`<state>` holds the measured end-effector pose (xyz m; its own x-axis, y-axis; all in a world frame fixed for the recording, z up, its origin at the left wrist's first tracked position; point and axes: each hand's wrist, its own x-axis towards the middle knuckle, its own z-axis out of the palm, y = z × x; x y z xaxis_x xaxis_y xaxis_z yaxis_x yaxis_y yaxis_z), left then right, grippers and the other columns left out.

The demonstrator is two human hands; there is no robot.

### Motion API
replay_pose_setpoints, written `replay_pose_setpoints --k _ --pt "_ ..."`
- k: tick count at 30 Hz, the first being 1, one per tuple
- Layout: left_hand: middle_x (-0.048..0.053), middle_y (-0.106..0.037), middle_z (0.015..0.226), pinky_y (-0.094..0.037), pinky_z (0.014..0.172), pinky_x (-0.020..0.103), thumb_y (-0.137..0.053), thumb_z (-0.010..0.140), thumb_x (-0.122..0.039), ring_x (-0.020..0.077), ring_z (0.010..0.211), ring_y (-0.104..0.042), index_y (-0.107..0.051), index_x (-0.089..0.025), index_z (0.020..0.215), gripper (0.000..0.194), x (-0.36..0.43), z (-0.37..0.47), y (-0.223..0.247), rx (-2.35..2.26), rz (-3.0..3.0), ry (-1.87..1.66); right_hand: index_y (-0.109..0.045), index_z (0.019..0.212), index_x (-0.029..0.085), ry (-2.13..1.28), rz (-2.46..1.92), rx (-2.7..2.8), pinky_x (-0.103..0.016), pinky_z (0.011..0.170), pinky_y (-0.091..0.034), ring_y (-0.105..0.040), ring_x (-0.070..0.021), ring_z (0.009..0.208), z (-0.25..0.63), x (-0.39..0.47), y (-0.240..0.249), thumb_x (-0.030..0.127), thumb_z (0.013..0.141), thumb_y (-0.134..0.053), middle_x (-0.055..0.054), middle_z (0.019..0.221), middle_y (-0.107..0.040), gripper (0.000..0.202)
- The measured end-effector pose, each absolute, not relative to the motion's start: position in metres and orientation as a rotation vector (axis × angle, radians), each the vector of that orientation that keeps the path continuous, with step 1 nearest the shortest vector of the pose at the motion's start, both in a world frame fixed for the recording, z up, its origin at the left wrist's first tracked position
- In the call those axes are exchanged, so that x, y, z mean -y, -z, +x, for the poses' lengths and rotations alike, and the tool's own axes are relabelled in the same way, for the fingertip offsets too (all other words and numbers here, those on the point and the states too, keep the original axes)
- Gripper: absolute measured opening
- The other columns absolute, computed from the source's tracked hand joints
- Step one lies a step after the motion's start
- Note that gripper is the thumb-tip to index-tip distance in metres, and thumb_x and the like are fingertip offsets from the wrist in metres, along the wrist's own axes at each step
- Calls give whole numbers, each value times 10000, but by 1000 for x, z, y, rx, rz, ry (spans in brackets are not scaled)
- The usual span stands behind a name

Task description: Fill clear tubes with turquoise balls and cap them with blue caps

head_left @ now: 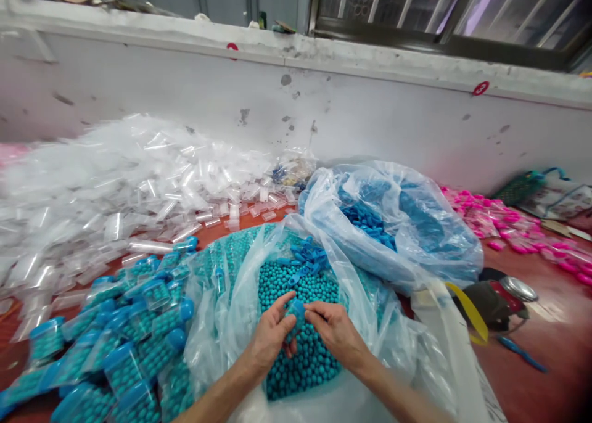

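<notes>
Over an open plastic bag [240, 312] full of teal beads [303, 364], my left hand [271, 336] grips a small clear plastic container [296, 312] with a blue top and teal contents. Its thumb and fingers curl round the container's left side. From the right, my right hand [337, 333] pinches at the edge of the same container near its top; the fingertips are close together and any small part between them is hidden. Several loose blue caps [309, 259] lie on the beads just beyond my hands.
Filled containers with blue caps [124, 361] are heaped at left. Behind them spreads a large pile of clear empty containers [139, 176]. A second bag [416, 225] holds blue caps. Pink pieces [504, 219], a dark lamp-like object [502, 299] and a blue tool [522, 354] lie at right.
</notes>
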<state>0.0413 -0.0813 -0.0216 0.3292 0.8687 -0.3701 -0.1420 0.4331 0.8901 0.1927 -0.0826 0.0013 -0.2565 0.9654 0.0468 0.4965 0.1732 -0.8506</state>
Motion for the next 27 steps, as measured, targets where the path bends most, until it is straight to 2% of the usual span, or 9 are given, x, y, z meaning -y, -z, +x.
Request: replay_pose_setpoints --k 4,8,10,13,16,19,23,25,27 --pt "-93 -436 496 -266 283 156 -570 675 -481 44 295 -405 -473 -158 1065 516 81 40 22 -1075 946 -819 -639 729 180 -984 -1291 2036 -226 609 -388 -508 -118 599 196 86 -6 243 849 -413 8 614 -565 264" --pt "-96 -437 500 -307 291 151 -540 692 -470 61 314 -446 -431 -169 1055 484 78 32 19 -1037 976 -817 -648 854 195 -1170 -1196 1980 -254 669 -425 -535 -134 706 204 79 -13 262 799 -477 -23 796 -584 192" --pt "-82 -478 546 -323 300 150 -527 708 -448 70 340 -482 -404 -181 1063 461 78 28 16 -992 1007 -773 -630 952 192 -1383 -1187 1769 -259 609 -449 -530 -122 653 206 72 -14 287 752 -519 -32 867 -564 248" --pt "-75 -496 610 -287 280 140 -514 727 -394 61 333 -481 -395 -202 1029 377 81 28 14 -977 1073 -692 -565 1088 175 -1490 -1256 1427 -267 539 -461 -513 -113 567 203 63 -11 301 696 -561 -17 804 -563 412" --pt "-86 -459 598 -274 278 137 -463 764 -353 47 322 -446 -392 -211 1004 288 87 33 16 -1017 1105 -714 -613 1014 177 -1318 -1281 1518 -302 671 -472 -563 -159 714 198 62 -8 303 732 -542 -27 796 -606 316" --pt "-93 -423 580 -305 301 143 -426 787 -321 39 325 -405 -396 -213 1004 244 90 37 15 -1032 1121 -760 -640 965 187 -1167 -1294 1735 -329 808 -440 -566 -192 875 195 67 -7 310 779 -511 -54 926 -630 257" --pt "-91 -413 594 -347 336 159 -434 785 -301 36 344 -356 -404 -206 996 233 92 39 15 -1049 1126 -769 -523 1186 178 -1250 -1368 1828 -373 867 -426 -550 -226 993 191 81 -5 342 828 -433 -88 1095 -601 404" --pt "-85 -437 612 -334 345 166 -433 782 -292 40 351 -352 -393 -200 1018 257 94 39 17 -1104 1087 -784 -420 1282 163 -1241 -1442 1899 -403 948 -363 -463 -245 1132 187 89 -4 361 815 -453 -112 1249 -501 508" --pt "-71 -473 631 -352 403 178 -449 773 -274 55 403 -400 -386 -187 1075 320 95 38 20 -1146 1060 -836 -297 1350 135 -1194 -1487 2009 -408 1002 -300 -339 -262 1237 181 97 -2 361 723 -581 -138 1374 -338 724"
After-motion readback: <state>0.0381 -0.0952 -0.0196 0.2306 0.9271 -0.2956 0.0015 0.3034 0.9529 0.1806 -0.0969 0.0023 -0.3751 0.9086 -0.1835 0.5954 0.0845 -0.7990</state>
